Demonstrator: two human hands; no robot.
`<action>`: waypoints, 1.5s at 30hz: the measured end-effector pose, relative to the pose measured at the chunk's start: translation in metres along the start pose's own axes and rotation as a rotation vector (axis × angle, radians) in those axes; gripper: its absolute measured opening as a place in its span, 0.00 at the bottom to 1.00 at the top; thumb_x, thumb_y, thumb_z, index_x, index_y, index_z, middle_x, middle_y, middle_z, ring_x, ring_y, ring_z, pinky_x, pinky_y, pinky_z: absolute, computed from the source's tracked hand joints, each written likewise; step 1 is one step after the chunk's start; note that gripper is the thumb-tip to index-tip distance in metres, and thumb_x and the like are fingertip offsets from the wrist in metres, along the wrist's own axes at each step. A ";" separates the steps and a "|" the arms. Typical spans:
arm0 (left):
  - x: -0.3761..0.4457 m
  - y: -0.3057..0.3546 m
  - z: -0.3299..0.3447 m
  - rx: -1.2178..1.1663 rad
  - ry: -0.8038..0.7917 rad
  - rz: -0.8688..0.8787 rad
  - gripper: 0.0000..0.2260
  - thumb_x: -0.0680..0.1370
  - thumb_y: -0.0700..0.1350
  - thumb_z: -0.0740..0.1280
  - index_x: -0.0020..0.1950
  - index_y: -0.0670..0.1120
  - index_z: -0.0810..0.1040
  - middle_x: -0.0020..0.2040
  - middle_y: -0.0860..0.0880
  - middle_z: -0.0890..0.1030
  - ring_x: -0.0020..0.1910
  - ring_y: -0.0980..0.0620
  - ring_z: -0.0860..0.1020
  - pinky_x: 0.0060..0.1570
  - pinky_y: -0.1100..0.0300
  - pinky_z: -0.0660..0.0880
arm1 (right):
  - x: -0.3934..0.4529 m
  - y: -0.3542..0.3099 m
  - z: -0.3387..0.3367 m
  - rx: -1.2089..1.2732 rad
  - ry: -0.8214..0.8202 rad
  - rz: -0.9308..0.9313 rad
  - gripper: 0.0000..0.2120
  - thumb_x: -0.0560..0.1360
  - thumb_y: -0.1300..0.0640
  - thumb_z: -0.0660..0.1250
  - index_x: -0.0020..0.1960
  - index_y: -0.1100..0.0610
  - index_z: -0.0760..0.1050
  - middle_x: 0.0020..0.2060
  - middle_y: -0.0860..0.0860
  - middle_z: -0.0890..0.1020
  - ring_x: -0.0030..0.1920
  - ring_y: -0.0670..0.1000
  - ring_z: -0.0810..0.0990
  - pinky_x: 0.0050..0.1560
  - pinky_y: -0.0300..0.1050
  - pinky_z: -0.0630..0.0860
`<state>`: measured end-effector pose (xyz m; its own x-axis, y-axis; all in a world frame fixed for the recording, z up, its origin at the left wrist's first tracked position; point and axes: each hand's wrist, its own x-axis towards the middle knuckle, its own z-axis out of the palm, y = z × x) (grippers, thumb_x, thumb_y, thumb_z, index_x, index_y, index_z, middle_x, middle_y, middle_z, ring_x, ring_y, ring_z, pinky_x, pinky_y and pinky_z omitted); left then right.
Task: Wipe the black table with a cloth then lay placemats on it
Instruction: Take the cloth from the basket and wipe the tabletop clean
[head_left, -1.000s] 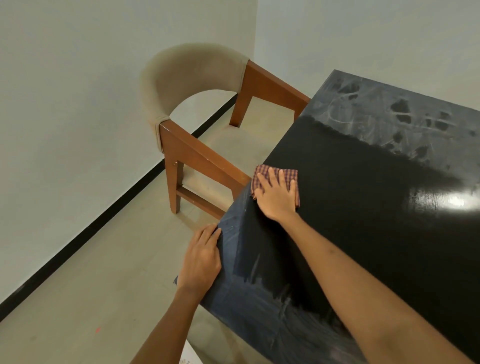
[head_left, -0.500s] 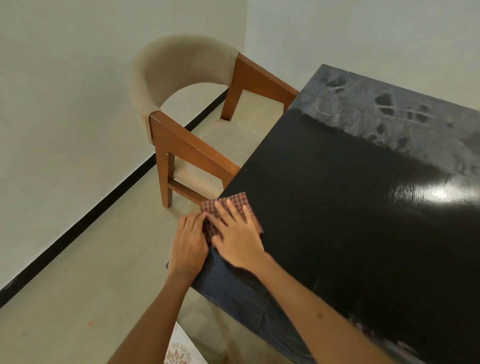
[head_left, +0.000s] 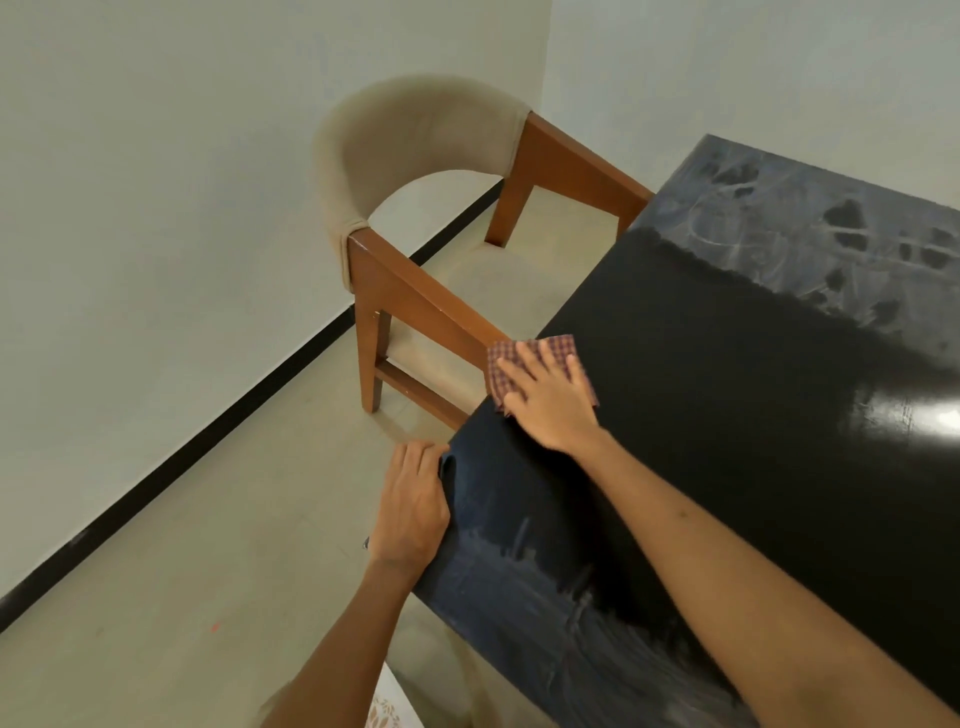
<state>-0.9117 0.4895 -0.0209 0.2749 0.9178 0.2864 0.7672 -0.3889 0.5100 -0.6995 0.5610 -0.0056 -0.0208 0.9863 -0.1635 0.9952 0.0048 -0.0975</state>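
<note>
Right hand presses flat, fingers straight, on the checked cloth at the desk edge by the chair; wiping is underway, dusty patches remain. Left hand rests open on the near edge. Half a second ago the cloth sat nearer the left hand

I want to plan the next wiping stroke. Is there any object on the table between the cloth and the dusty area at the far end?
Nothing visible stands in the way. The right hand presses the cloth flat at the table edge, and only bare wiped surface lies between it and the dusty far area. The left hand rests on the near edge, behind the cloth.
</note>
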 end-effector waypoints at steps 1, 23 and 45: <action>0.000 -0.001 0.002 0.001 -0.012 -0.006 0.17 0.78 0.44 0.52 0.56 0.40 0.77 0.51 0.46 0.77 0.50 0.52 0.70 0.54 0.62 0.67 | 0.008 0.005 -0.002 0.010 0.002 0.024 0.26 0.81 0.43 0.43 0.79 0.44 0.47 0.79 0.48 0.45 0.78 0.53 0.40 0.75 0.61 0.39; -0.039 -0.034 -0.058 -0.569 0.175 -0.540 0.15 0.83 0.38 0.53 0.66 0.42 0.73 0.60 0.44 0.78 0.61 0.49 0.75 0.62 0.60 0.70 | -0.143 -0.167 0.046 0.025 0.070 -0.380 0.25 0.80 0.45 0.47 0.75 0.46 0.61 0.77 0.49 0.60 0.78 0.55 0.53 0.74 0.59 0.39; -0.075 0.023 -0.044 -0.311 -0.065 -0.250 0.14 0.82 0.38 0.57 0.65 0.46 0.75 0.62 0.46 0.76 0.59 0.52 0.74 0.61 0.63 0.69 | -0.279 -0.052 0.062 0.004 0.055 -0.347 0.25 0.78 0.47 0.54 0.75 0.39 0.60 0.77 0.44 0.59 0.78 0.51 0.52 0.74 0.56 0.48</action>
<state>-0.9404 0.4084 0.0051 0.1460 0.9864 0.0756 0.6060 -0.1496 0.7813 -0.7510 0.2749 -0.0156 -0.3526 0.9334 -0.0668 0.9293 0.3409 -0.1418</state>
